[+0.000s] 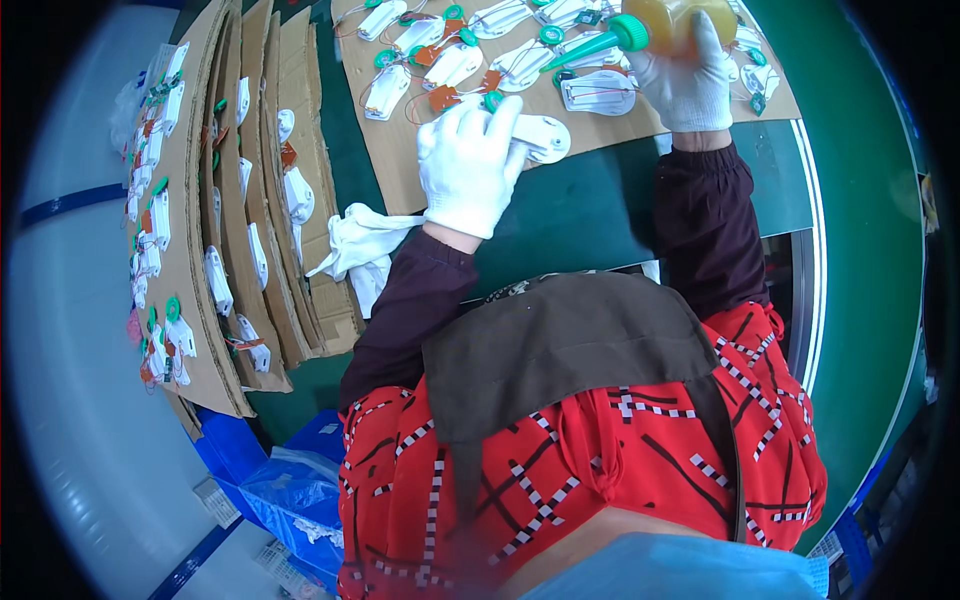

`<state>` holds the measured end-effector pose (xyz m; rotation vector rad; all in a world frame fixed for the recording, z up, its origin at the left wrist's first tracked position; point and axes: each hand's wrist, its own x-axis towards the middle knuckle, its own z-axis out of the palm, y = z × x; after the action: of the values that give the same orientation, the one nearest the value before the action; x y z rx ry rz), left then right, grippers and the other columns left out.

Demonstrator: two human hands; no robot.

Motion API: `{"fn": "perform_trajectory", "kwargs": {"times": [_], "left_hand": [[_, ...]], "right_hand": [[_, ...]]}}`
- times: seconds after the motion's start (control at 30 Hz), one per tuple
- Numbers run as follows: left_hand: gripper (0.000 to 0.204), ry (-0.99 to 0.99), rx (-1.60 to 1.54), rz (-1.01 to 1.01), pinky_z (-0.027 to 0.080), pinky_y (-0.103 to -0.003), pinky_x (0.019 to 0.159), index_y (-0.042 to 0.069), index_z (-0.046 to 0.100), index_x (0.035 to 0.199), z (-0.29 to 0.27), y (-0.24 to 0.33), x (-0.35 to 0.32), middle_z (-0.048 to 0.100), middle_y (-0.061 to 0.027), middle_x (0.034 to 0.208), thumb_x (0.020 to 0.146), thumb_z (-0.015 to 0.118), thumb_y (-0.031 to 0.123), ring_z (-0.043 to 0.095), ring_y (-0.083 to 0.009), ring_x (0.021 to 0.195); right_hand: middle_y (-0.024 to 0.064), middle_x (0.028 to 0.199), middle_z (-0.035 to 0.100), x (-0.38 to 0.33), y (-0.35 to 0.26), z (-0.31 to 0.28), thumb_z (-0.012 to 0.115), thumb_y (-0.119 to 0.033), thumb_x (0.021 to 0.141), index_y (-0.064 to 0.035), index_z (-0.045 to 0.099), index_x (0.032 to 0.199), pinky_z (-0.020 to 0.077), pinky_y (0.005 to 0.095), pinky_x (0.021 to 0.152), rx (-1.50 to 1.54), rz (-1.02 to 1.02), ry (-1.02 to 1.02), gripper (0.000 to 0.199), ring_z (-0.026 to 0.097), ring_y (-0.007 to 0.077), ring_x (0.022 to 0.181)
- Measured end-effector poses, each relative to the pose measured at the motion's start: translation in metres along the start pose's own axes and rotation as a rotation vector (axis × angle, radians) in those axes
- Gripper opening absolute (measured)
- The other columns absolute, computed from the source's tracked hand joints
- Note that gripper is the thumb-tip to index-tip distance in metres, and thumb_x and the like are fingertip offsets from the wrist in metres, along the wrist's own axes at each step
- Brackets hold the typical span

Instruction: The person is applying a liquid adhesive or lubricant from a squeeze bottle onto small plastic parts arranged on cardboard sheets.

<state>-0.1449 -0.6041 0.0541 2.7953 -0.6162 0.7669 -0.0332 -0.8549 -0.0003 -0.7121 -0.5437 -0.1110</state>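
White gloves cover both my hands. My left hand [468, 165] is closed round a white plastic casing [543, 138], whose rounded end sticks out to the right of my fingers. A green round part shows just beyond my fingertips. Raised at the far right, my right hand [690, 85] grips a squeeze bottle [672, 22] of amber liquid. The bottle lies tilted on its side, and its long green nozzle [598, 42] points left and down over the casings. Beneath both hands is a cardboard sheet [640, 125] bearing several white casings with orange pieces, green round parts and thin red wires.
On the left, several cardboard sheets [300, 330] stand overlapped, carrying more white casings. A white cloth [365, 245] lies beside my left forearm. The green table [590, 210] extends toward me. A blue bin [300, 490] with a plastic liner is at the lower left.
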Motion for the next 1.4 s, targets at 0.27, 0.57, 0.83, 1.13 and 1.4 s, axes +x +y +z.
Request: {"fn": "perform_trajectory", "kwargs": {"times": [0.27,0.57,0.83,1.13,1.4], "left_hand": [[0.004,-0.059,0.138,0.081,0.039,-0.041,0.071,0.013,0.066,0.073,0.005,0.000,0.001,0.062,-0.0026,0.071,0.070,0.064,0.013,0.059,-0.0208,0.086],[0.011,-0.120,-0.407,-0.344,0.047,-0.038,0.059,0.011,0.071,0.071,0.008,0.004,0.012,0.059,-0.0085,0.059,0.071,0.065,0.020,0.060,-0.0279,0.065],[0.013,-0.230,-0.517,-0.400,0.048,-0.036,0.061,0.007,0.069,0.076,-0.010,-0.002,0.001,0.064,-0.0087,0.074,0.076,0.063,0.019,0.062,-0.0267,0.068],[0.005,0.012,-0.212,-0.176,0.047,-0.037,0.069,0.009,0.068,0.076,-0.010,-0.031,-0.030,0.061,-0.0075,0.084,0.072,0.066,0.012,0.057,-0.0281,0.079],[0.018,0.002,0.035,-0.155,0.041,-0.041,0.076,0.016,0.069,0.088,-0.012,-0.025,-0.044,0.060,-0.0034,0.088,0.071,0.069,0.020,0.053,-0.0238,0.090]], "right_hand": [[0.0128,0.113,0.060,-0.003,-0.016,0.082,0.056,-0.035,0.091,-0.0045,0.048,0.121,0.0538,0.0457,0.084,0.703,0.316,0.280,0.043,0.060,0.0297,0.100],[0.0200,0.127,0.046,-0.028,0.033,0.099,0.051,-0.051,0.090,-0.0039,0.033,0.132,0.0430,0.0532,0.100,0.943,0.460,0.149,0.066,0.049,0.0380,0.117],[0.0186,0.128,0.046,-0.031,0.057,0.111,0.053,-0.052,0.089,-0.0054,0.033,0.132,0.0437,0.0506,0.100,0.609,0.493,0.324,0.066,0.050,0.0359,0.117],[0.0143,0.132,0.041,-0.039,0.054,0.126,0.060,-0.049,0.086,-0.0101,0.029,0.133,0.0426,0.0487,0.100,0.370,0.465,0.285,0.068,0.047,0.0302,0.120],[0.0129,0.124,0.044,-0.040,0.049,0.127,0.059,-0.057,0.083,-0.0115,0.029,0.134,0.0460,0.0439,0.097,0.194,0.484,0.285,0.074,0.052,0.0263,0.111]]}}
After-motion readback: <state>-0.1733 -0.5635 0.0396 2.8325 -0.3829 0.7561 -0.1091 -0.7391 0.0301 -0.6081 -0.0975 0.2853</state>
